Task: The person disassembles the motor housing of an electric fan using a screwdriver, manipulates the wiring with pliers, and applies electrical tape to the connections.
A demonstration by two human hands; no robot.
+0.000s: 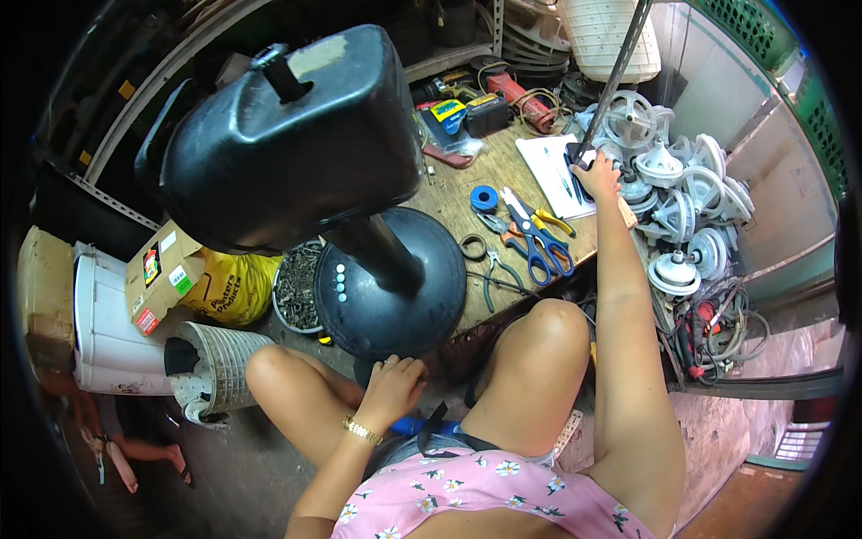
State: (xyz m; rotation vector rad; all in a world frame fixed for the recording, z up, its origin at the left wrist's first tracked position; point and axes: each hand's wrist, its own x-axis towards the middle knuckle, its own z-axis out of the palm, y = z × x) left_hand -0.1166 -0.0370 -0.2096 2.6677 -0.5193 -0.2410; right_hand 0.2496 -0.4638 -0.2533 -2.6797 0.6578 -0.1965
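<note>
Right hand's (600, 173) grasped object (582, 157) unclear

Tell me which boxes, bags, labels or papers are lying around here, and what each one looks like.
Cardboard box: left, on a white bin, brown with coloured stickers.
Yellow bag: beside the box, crumpled, dark print.
Blister pack: bench back, yellow and blue card.
White sheet: on the bench by the right hand.
Pale label: atop the black fan housing.
</note>
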